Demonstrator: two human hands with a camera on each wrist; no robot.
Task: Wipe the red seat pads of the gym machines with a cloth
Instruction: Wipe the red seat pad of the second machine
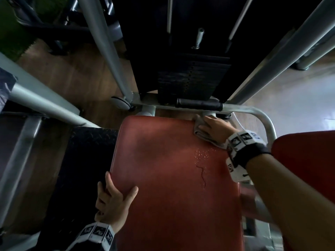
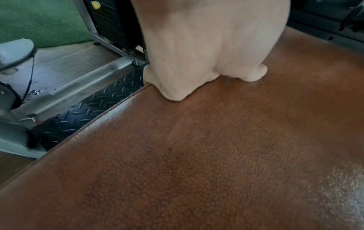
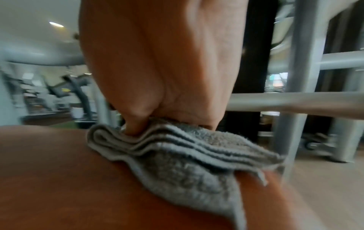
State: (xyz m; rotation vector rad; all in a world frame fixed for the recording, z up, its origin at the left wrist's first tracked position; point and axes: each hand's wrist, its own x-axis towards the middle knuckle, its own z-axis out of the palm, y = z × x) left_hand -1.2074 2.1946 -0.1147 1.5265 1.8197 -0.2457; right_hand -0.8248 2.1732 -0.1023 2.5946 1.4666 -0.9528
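A red seat pad (image 1: 170,171) fills the middle of the head view, with fine droplets (image 1: 203,154) and a thin dark mark (image 1: 203,176) right of its centre. My right hand (image 1: 212,127) presses a folded grey cloth (image 1: 199,132) onto the pad's far right corner; in the right wrist view the thumb pinches into the cloth's (image 3: 177,157) folds. My left hand (image 1: 112,198) grips the pad's near left edge, thumb on top and fingers curled over the side. The left wrist view shows that hand (image 2: 197,62) on the pad (image 2: 197,155).
Grey frame tubes (image 1: 105,51) rise on both sides of a black weight stack (image 1: 192,82) behind the pad. A black foam roller (image 1: 199,103) lies just past the far edge. A black tread plate (image 1: 79,160) lies to the left, a second red pad (image 1: 308,169) to the right.
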